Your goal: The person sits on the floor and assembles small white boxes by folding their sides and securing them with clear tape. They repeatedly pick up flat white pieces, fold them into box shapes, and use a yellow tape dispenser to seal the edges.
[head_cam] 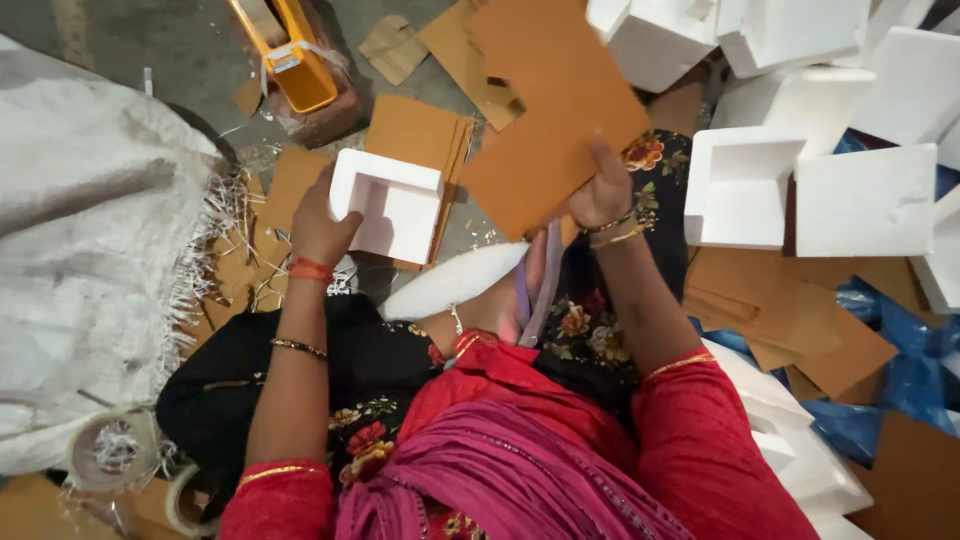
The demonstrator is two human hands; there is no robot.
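Left hand (318, 225) is clamped on the near-left edge of a white foam block (392, 205) w/ its hollow facing up, right hand (600, 190) pinching the lower edge of a brown cardboard sheet (545, 120) tilted just right of the block, approx level, nearly touching.

A single head-worn camera looks almost straight down over a seated person's lap to the floor (190, 50), close enough that both forearms fill the middle of the frame. The left hand (320, 225) and right hand (600, 190) reach away from the lens toward the frame's top. The edges seem slightly stretched, perhaps by a wide lens.
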